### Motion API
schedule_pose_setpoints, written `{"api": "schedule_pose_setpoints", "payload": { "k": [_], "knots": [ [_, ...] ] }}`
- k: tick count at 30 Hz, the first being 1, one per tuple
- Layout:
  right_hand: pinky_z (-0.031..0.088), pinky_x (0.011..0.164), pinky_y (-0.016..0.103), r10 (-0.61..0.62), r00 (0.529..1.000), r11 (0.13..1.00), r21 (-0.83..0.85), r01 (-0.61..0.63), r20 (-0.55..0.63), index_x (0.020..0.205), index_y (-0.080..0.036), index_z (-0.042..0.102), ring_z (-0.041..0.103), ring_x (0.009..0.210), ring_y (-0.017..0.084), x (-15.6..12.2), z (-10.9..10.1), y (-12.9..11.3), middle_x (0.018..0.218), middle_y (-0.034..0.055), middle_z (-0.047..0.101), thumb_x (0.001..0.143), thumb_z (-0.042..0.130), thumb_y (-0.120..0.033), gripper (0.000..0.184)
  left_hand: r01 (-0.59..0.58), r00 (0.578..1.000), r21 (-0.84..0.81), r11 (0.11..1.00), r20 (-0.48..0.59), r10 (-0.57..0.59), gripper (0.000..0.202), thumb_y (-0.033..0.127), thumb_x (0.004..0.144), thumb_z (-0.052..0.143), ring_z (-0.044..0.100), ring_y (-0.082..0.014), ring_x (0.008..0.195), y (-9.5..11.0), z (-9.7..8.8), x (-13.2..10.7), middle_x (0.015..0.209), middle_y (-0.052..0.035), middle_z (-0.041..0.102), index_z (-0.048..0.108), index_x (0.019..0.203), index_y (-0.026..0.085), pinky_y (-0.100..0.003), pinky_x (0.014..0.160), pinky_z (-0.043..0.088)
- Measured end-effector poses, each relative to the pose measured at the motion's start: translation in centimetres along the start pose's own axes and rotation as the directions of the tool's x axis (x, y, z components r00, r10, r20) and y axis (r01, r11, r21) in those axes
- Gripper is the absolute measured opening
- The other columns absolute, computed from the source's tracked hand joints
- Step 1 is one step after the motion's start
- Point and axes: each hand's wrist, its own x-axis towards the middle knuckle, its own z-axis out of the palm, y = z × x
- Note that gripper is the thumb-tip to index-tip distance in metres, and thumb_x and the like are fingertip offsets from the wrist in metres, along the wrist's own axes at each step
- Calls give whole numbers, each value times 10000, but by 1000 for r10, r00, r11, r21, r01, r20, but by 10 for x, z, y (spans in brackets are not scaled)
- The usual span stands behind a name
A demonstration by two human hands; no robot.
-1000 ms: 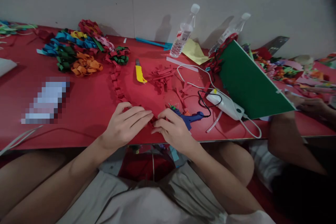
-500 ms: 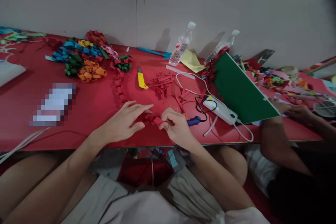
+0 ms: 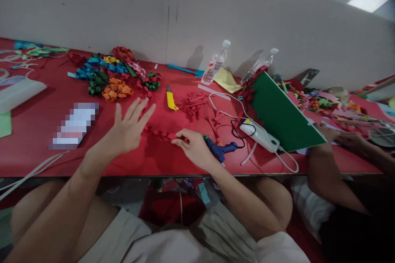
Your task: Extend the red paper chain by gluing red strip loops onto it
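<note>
My right hand pinches the end of a red paper chain, whose links run left across the red table. Fingers spread, my left hand is raised over the table and partly covers the chain; it holds nothing. Beyond the hands lie a yellow utility knife and a pile of loose red paper strips. A blue glue gun with a black cord rests just right of my right hand. Colourful paper chains are heaped at the back left.
A phone with a blurred screen lies at left. Toward the right are a white power strip, a leaning green board, and two water bottles. A co-worker's arms are at the far right.
My left hand has moved left and up from the chain, its fingers spreading. My right hand has shifted slightly left, still pinching the red chain. The camera view has tilted upward.
</note>
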Motion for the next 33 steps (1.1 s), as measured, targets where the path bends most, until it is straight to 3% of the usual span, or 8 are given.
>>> {"api": "schedule_pose_setpoints", "payload": {
  "k": [3, 8, 11, 14, 17, 25, 30, 33],
  "knots": [
    [345, 588, 235, 62, 998, 996, 70, -61, -22, 737, -165, 631, 437, 597, 100, 1, 7, 4, 658, -27, 583, 873, 665, -448, 316, -127, 984, -145, 981, 106, 143, 774, 271, 857, 602, 355, -334, 1450, 25, 12, 1, 1575, -144, 368, 240, 1540, 267, -628, 1193, 132],
    [430, 614, 241, 135, 991, 959, 253, -128, -10, 884, -185, 581, 563, 629, 125, 1, -4, 4, 703, -22, 626, 836, 685, -513, 347, -172, 985, -233, 957, -9, 174, 354, 320, 963, 534, 662, -232, 1047, 50, 33, 8, 1164, -99, 705, 532, 1305, 229, -491, 1108, 322],
    [439, 666, 264, 74, 985, 992, -92, -89, -154, 985, -190, 602, 614, 685, 152, 1, -42, 3, 748, 16, 665, 952, 549, -452, 269, -87, 996, -263, 961, -49, 77, 367, 349, 960, 544, 660, -262, 1015, 51, 37, 9, 1102, -111, 714, 526, 1299, 209, -466, 1002, 421],
    [432, 741, 304, 77, 944, 766, -587, -263, -322, 914, -180, 666, 649, 806, 202, -1, -87, 10, 876, 89, 714, 974, 535, -365, 234, 64, 994, -339, 939, -67, -91, 344, 382, 958, 539, 655, -265, 925, 51, 38, 9, 987, -98, 708, 538, 1246, 195, -398, 823, 499],
    [446, 770, 325, 204, 924, 521, -763, -382, -323, 896, -158, 707, 674, 905, 254, -5, -111, 23, 946, 141, 733, 947, 591, -340, 222, 102, 993, -432, 896, -10, -118, 288, 393, 979, 500, 648, -222, 841, 52, 38, 9, 940, -65, 697, 577, 1189, 213, -358, 784, 505],
    [481, 727, 283, 310, 917, 219, -919, -327, -252, 960, -103, 716, 650, 1049, 292, -10, -93, 20, 1026, 191, 714, 923, 618, -303, 226, 191, 975, -713, 674, 60, -212, 348, 366, 991, 472, 608, -192, 1127, 61, 42, 12, 1223, -64, 643, 511, 1318, 253, -341, 984, 464],
    [467, 675, 314, 248, 923, 218, -912, -348, -293, 948, -103, 701, 666, 953, 288, -9, -93, 15, 943, 167, 723, 960, 499, -223, 236, 203, 968, -804, 559, 78, -238, 284, 400, 987, 487, 642, -160, 966, 62, 45, 12, 1086, -53, 661, 562, 1211, 242, -293, 882, 498],
    [466, 729, 325, -24, 963, 359, -901, -243, -269, 1019, -137, 681, 647, 960, 260, -15, -93, 11, 940, 121, 722, 981, 462, -212, 235, 202, 968, -838, 506, 91, -234, 301, 430, 980, 499, 641, -142, 875, 61, 46, 12, 1020, -46, 659, 576, 1195, 234, -270, 830, 509]
  ]
}}
